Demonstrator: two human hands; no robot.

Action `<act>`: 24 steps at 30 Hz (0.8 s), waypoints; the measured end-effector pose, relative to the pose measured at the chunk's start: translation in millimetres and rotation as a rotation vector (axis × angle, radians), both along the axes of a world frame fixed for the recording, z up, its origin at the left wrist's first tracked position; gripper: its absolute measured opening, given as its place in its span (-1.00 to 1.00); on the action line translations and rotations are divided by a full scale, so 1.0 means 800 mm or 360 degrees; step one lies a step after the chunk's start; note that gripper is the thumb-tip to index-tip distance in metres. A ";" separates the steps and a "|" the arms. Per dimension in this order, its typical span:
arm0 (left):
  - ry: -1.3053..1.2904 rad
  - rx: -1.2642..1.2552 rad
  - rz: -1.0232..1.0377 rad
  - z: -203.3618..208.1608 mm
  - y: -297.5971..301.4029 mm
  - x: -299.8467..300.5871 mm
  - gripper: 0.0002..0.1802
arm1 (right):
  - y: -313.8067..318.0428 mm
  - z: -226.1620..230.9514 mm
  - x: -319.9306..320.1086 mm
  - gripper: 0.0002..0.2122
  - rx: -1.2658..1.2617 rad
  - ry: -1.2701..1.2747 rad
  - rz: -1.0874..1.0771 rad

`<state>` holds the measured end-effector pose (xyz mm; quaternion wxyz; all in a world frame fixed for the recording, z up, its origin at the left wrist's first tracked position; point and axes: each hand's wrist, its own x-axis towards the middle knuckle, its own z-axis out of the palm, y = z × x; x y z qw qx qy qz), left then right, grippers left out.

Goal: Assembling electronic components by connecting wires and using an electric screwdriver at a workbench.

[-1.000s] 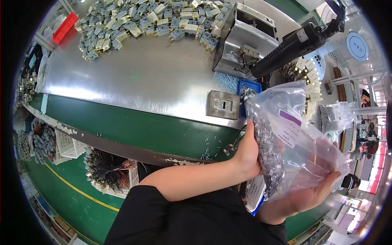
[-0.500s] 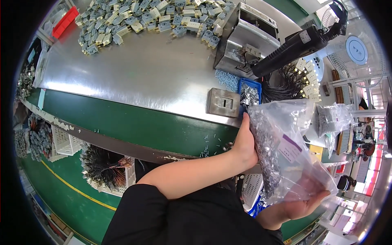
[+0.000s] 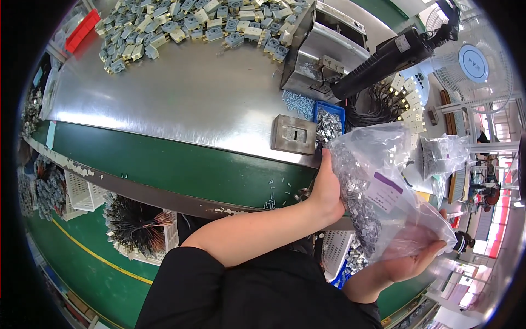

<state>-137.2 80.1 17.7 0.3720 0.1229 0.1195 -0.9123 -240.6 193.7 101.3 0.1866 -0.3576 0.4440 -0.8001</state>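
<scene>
A clear plastic bag (image 3: 392, 216) of small shiny metal pieces, with a purple-and-white label, is held between my two hands. My left hand (image 3: 329, 192) is closed on its near-left edge, thumb pointing up by a small blue tray (image 3: 342, 116). From below and to the right, my right hand (image 3: 408, 266) grips the bag's other end, some fingers showing blurred through the plastic. The bag's upper end lies close to the tray, which contains similar metal pieces (image 3: 329, 125). Left of the tray sits a metal block (image 3: 293, 135) with a slotted recess.
Small bluish screws (image 3: 298, 104) lie behind the block. A black electric screwdriver (image 3: 383, 61) hangs before a metal box (image 3: 326, 46). Many grey-and-cream parts (image 3: 203, 24) cover the table's back. Cabled connectors (image 3: 378, 107) and another filled bag (image 3: 442, 155) stand at right.
My right hand has risen slightly with its end of the bag. The metal pieces inside have shifted and spread a little. My left hand keeps its place by the tray.
</scene>
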 end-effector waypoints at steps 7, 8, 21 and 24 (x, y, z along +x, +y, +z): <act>-0.0114 0.0144 -0.0029 -0.006 -0.008 -0.006 -0.15 | 0.005 -0.002 -0.011 -0.44 -0.0037 0.0163 0.0350; -0.0115 0.0146 -0.0027 -0.010 -0.009 -0.006 -0.15 | 0.006 -0.001 -0.012 -0.45 -0.0033 0.0182 0.0355; -0.0168 0.0072 -0.0122 -0.012 -0.008 -0.006 -0.16 | 0.012 -0.003 -0.023 -0.43 -0.0077 -0.0015 0.0258; -0.0184 -0.0019 -0.0165 -0.011 -0.007 -0.006 -0.19 | 0.010 0.001 -0.022 -0.43 -0.0110 0.0066 0.0336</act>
